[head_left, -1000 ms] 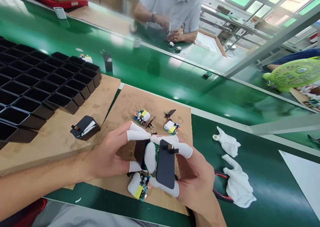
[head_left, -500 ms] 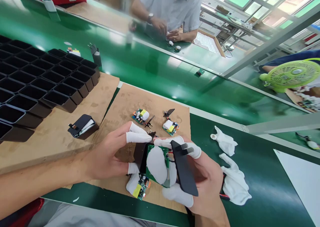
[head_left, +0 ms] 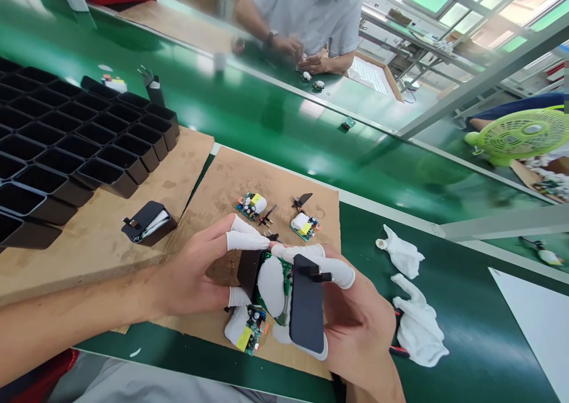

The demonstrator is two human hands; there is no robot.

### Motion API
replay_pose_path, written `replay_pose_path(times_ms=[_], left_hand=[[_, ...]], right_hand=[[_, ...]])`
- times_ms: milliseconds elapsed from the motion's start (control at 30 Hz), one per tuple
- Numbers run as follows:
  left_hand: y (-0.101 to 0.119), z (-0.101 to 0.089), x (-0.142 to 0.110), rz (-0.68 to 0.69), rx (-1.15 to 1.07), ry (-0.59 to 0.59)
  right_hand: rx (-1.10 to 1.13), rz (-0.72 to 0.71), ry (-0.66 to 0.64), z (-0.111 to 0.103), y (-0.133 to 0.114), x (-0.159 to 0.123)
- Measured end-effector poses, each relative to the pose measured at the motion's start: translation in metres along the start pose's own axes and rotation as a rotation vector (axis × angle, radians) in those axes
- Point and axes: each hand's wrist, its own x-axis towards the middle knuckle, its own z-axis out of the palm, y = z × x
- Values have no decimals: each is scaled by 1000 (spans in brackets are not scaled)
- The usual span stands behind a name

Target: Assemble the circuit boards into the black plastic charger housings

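My left hand [head_left: 208,261], wearing white finger cots, grips a black plastic case [head_left: 248,271] whose open end faces right. A green circuit board [head_left: 272,284] with a large white pad sits partly inside that opening. My right hand [head_left: 355,308], also in finger cots, closes around the board's outer end and a black end cap with plug pins [head_left: 307,302]. The cap stands upright, apart from the case. Just below the case lies another circuit board [head_left: 249,332] with yellow and white parts. Two more boards, a left one [head_left: 251,204] and a right one [head_left: 304,225], rest on the cardboard [head_left: 231,166] beyond my hands.
Rows of open black cases [head_left: 80,148] fill the left side. Near them stands a filled case with its cap [head_left: 149,222]. White cloths [head_left: 420,320] lie at right, partly over red-handled pliers. Across the green conveyor [head_left: 267,112] a person handles small parts. A green fan [head_left: 524,130] stands far right.
The board has gone further left into the case. The end cap has moved left with it and turned to show more of its flat face. Items on the conveyor have shifted left.
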Motion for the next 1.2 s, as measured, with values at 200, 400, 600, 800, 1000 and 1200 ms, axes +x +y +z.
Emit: replay_pose_path(times_ms=[200, 400, 600, 800, 1000, 1200], left_hand=[[-2, 0, -1, -6, -31, 11], [1, -1, 1, 13, -22, 8], [2, 2, 0, -35, -65, 18], [2, 11, 1, -253, -239, 56], [10, 16, 4, -507, -369, 100], [16, 16, 8, -512, -343, 134]], right_hand=[[-52, -25, -35, -3, 3, -3], [-86, -51, -62, 0, 2, 3], [-135, -49, -108, 2, 2, 10], [-160, 116, -116, 6, 2, 17], [58, 257, -18, 11, 6, 22], [70, 254, 25, 20, 7, 24]])
